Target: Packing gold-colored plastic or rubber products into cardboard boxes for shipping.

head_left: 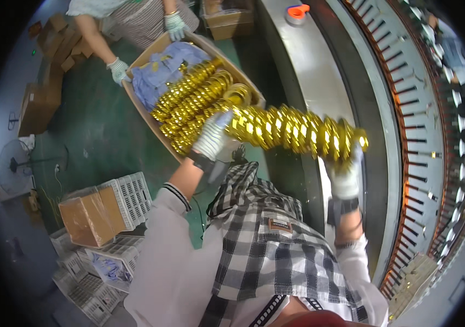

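Between my two hands stretches a long row of shiny gold ring-shaped pieces [292, 131], nested one against another. My left hand [212, 136], in a striped work glove, closes on the row's left end, beside the carton. My right hand [346, 177], also gloved and slightly blurred, grips the right end over the metal ledge. An open carton [247, 80] in front and to the left holds several similar gold rows [191, 90] and crumpled blue wrapping [161, 71]. The co-worker's gloved hands [118, 71] hold the carton's far side and left corner.
A metal ledge [319, 65] runs along my right, with an orange-and-grey round object [298, 13] at its far end. Beyond it curves a conveyor [412, 109] with rows of dark rods. White plastic crates [134, 199], a wrapped carton [91, 215] and a standing fan [17, 163] are at left.
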The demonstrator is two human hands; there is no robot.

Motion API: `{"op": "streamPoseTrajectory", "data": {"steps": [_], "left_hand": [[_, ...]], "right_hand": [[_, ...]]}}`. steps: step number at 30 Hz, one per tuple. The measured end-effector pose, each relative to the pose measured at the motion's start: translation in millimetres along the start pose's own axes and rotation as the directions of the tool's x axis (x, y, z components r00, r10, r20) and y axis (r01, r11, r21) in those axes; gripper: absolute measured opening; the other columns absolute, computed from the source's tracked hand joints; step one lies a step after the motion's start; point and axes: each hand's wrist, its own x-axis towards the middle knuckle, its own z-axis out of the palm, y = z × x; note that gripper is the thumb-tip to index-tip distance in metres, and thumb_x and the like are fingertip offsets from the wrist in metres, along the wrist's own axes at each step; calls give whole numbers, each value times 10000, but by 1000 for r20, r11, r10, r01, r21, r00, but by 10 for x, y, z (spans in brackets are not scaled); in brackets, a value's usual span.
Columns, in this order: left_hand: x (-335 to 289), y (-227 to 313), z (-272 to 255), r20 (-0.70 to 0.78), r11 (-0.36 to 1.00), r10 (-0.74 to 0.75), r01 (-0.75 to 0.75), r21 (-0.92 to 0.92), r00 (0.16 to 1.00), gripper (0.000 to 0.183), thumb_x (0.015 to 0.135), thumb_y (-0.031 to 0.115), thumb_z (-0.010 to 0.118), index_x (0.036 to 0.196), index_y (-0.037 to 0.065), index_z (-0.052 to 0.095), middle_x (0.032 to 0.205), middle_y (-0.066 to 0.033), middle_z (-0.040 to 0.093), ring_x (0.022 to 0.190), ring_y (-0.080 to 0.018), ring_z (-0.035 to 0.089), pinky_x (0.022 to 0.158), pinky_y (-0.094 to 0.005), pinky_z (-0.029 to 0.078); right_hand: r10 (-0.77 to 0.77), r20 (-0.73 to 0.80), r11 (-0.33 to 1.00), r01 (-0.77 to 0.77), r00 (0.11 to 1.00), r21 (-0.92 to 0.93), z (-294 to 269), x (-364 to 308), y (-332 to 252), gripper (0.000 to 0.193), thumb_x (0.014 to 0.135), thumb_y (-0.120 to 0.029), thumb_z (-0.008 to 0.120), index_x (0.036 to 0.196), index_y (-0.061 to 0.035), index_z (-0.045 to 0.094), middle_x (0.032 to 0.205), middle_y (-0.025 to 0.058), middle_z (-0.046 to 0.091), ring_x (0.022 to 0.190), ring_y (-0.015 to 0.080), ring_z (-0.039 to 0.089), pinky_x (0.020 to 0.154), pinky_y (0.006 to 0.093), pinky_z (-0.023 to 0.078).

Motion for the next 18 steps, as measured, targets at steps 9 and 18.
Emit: {"op": "streamPoseTrajectory", "data": {"steps": [9, 18], "left_hand": [[724, 3440, -2997, -503, 868, 478, -300, 396, 720, 565, 941, 389, 752, 1336, 2, 636, 1297, -96, 661, 1195, -203, 584, 1023, -375, 462], [1634, 4456, -4969, -678, 842, 462, -44, 537, 572, 715, 928, 524, 699, 1344, -52, 621, 1360, -165, 651, 1212, -279, 611, 1049, -377, 445]], "right_hand": [[448, 354, 863, -501, 821, 70, 3152, 3512, 3228, 665, 908, -568, 694, 1401, -130, 604, 1389, 102, 637, 1273, 317, 591, 1169, 553, 391], [667, 14, 737, -658, 745, -153, 3816, 5545, 5706, 487, 959, -501, 623, 1311, -165, 649, 1276, 89, 692, 1156, 304, 629, 994, 500, 522]]}}
